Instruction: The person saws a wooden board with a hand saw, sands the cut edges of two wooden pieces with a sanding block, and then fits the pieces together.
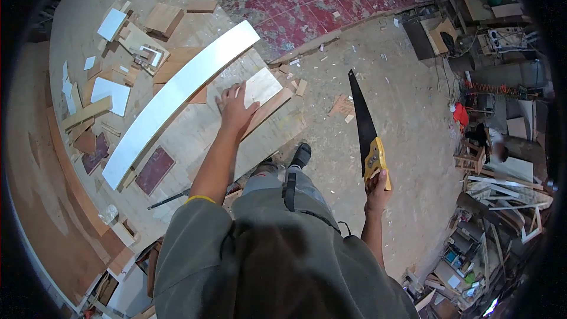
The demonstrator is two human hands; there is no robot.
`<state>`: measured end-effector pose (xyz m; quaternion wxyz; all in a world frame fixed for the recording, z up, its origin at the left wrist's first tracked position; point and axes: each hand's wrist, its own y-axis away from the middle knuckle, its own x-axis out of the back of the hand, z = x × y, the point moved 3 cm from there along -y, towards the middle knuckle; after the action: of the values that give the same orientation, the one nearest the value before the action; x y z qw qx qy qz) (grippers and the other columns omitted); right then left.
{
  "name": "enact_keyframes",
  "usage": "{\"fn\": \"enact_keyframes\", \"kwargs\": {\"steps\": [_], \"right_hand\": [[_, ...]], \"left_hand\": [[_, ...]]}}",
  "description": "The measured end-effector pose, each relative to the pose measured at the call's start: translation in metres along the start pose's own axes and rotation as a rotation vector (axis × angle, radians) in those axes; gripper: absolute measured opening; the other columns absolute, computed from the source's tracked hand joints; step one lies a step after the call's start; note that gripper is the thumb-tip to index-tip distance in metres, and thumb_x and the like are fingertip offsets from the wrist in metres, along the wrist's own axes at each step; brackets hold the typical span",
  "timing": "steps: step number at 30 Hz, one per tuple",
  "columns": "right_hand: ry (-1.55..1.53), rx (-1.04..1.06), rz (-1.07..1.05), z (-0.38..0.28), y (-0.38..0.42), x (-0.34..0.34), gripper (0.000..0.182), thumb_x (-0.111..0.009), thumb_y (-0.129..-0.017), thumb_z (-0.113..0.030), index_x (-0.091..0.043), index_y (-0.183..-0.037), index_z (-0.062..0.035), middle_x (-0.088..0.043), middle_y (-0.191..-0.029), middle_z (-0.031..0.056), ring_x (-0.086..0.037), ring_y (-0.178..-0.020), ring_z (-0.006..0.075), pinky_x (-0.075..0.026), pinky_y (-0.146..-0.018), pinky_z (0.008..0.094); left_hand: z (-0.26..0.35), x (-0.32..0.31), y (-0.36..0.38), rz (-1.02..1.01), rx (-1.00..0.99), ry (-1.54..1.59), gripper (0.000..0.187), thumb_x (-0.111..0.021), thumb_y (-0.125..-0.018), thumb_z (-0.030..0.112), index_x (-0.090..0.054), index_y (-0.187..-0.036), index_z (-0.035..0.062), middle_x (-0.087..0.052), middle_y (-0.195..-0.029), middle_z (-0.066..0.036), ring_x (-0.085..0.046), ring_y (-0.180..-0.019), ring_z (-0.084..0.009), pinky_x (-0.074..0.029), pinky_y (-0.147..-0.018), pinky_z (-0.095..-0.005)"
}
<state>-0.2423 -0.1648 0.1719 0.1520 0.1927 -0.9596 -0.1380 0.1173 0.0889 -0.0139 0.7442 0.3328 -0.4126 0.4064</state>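
My right hand (376,190) is closed around the yellow handle of a handsaw (367,124), out over the floor to my right. The saw's dark blade points away from me, clear of any wood. My left hand (235,109) rests with fingers spread on a pale wooden board (263,87) near the edge of the workbench (189,136). Beneath that board lies a reddish-brown plank (269,109). Just left of my left hand, a long white board (183,97) stretches diagonally across the bench.
Several wood offcuts (164,19) and white pieces (111,95) lie across the bench. A dark red block (155,170) sits near its front. Scraps (342,106) litter the floor. Stacked timber (508,192) and a person (496,142) are at far right.
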Motion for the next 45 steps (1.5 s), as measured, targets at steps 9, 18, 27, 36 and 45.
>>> {"fn": "enact_keyframes", "kwargs": {"steps": [9, 18, 27, 36, 45], "right_hand": [[-0.066, -0.018, 0.006, 0.015, -0.007, 0.016, 0.033, -0.055, -0.102, -0.036, -0.050, -0.079, -0.0119, -0.041, -0.062, -0.0060, -0.036, -0.047, 0.0042, -0.027, -0.042, 0.0221], [0.037, -0.032, -0.014, 0.005, -0.010, 0.005, 0.040, -0.057, -0.100, -0.042, -0.046, -0.072, -0.0156, -0.038, -0.059, -0.0072, -0.035, -0.046, 0.0042, -0.025, -0.043, 0.0222], [0.035, -0.042, -0.058, 0.011, -0.009, 0.006, 0.035, -0.058, -0.100, -0.041, -0.054, -0.083, -0.0107, -0.042, -0.062, -0.0069, -0.038, -0.048, 0.0037, -0.029, -0.043, 0.0219], [0.137, -0.043, -0.144, 0.015, -0.014, -0.037, 0.038, -0.058, -0.100, -0.040, -0.058, -0.081, -0.0065, -0.048, -0.062, -0.0044, -0.042, -0.049, 0.0055, -0.032, -0.044, 0.0236], [0.441, 0.142, -0.312, 0.004, -0.034, -0.130, 0.038, -0.061, -0.099, -0.031, -0.066, -0.092, 0.0051, -0.053, -0.070, -0.0001, -0.046, -0.067, 0.0075, -0.040, -0.059, 0.0268]], "left_hand": [[0.000, 0.023, 0.050, -0.098, 0.019, 0.025, 0.130, -0.086, -0.057, 0.058, -0.015, -0.159, 0.0179, -0.007, -0.163, -0.023, -0.004, -0.149, -0.0491, -0.006, -0.116, -0.0660], [-0.003, -0.002, 0.057, -0.029, -0.024, 0.002, 0.126, -0.085, -0.062, 0.054, -0.014, -0.159, 0.0140, -0.002, -0.162, -0.025, 0.000, -0.146, -0.0545, -0.007, -0.115, -0.0686], [0.002, -0.007, 0.055, -0.058, -0.011, -0.030, 0.115, -0.078, -0.065, 0.041, -0.017, -0.158, 0.0128, 0.002, -0.163, -0.024, 0.006, -0.146, -0.0559, 0.001, -0.116, -0.0679], [0.003, 0.003, 0.074, 0.047, 0.007, -0.038, 0.113, -0.082, -0.068, 0.047, -0.022, -0.156, 0.0081, -0.007, -0.162, -0.023, -0.001, -0.148, -0.0507, -0.005, -0.116, -0.0672], [-0.016, -0.017, 0.109, 0.160, 0.102, -0.145, 0.090, -0.070, -0.082, 0.056, -0.039, -0.148, 0.0022, -0.026, -0.158, -0.020, -0.018, -0.148, -0.0439, -0.013, -0.117, -0.0617]]}}
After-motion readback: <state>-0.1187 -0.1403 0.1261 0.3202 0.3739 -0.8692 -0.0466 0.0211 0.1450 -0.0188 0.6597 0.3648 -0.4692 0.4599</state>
